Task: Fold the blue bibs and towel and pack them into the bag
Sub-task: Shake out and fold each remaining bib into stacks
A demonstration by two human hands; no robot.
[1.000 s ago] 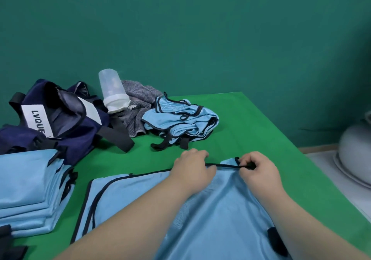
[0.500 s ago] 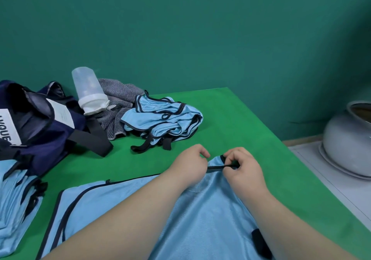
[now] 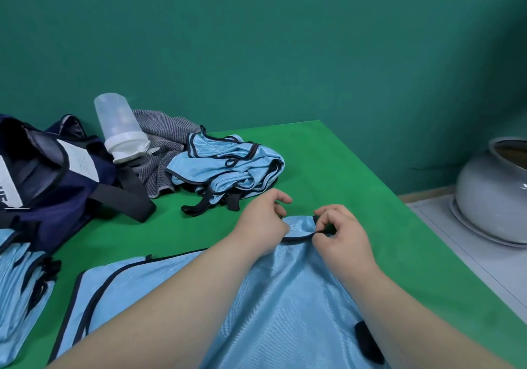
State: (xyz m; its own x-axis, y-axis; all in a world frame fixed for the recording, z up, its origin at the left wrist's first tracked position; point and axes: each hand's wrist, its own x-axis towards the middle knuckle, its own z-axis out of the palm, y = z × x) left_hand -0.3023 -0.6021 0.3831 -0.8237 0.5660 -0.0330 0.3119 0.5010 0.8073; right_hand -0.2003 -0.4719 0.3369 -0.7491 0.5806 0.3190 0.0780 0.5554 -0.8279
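Note:
A light blue bib [image 3: 285, 291] with black trim lies spread on the green table [image 3: 342, 174] under my forearms. My right hand [image 3: 342, 234] pinches its black-trimmed far edge. My left hand [image 3: 263, 223] rests on the same edge with curled fingers; whether it pinches the cloth is hidden. A crumpled pile of blue bibs [image 3: 228, 166] lies behind my hands. A grey striped towel [image 3: 159, 146] lies beside that pile. The open navy bag [image 3: 48, 169] sits at the left. Folded blue bibs [image 3: 20, 291] are stacked at the left edge.
A clear plastic bottle with a white cap [image 3: 119, 126] leans upside down between the bag and the towel. A grey ceramic pot [image 3: 493, 194] stands on a ledge to the right of the table. A green wall closes off the back.
My hands have drawn closer together along the bib's far edge, and the edge now bunches into a curve between them. The view has shifted slightly.

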